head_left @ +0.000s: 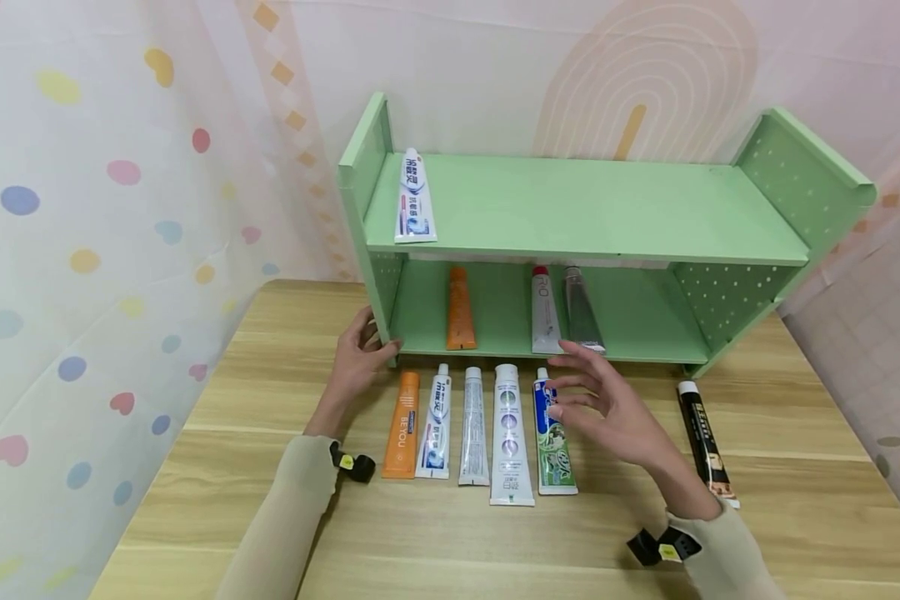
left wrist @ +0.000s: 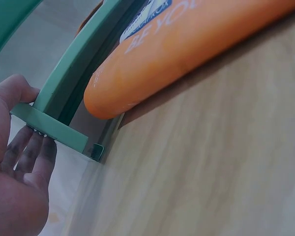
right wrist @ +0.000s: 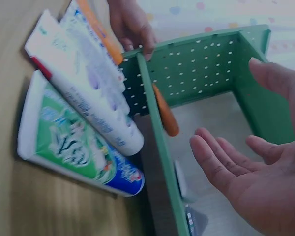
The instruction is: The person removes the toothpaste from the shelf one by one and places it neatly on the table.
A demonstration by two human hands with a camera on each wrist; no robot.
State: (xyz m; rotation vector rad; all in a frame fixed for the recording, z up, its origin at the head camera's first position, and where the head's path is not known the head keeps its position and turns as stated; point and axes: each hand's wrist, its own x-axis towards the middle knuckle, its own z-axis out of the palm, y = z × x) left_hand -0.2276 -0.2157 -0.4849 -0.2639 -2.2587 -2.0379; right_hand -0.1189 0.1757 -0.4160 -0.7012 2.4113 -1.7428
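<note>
One blue-and-green tube (head_left: 556,454) lies on the table (head_left: 187,508) near the right grip (head_left: 618,412).

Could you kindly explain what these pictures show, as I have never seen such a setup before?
Of course. There is no machine here: a person works with a bare left hand and right hand.

The widest picture comes from a camera worn on the head, looking forward and down. The other two come from cameras on the left and right wrists, so each shows one hand close up.

On the wooden table stands a green shelf. Five tubes lie in a row before it, with a black tube off to the right. The shelf bears four more: one above, three below.

The left hand grips the shelf's lower left side; the right hand holds nothing, its fingers loosely spread near the shelf's front.
</note>
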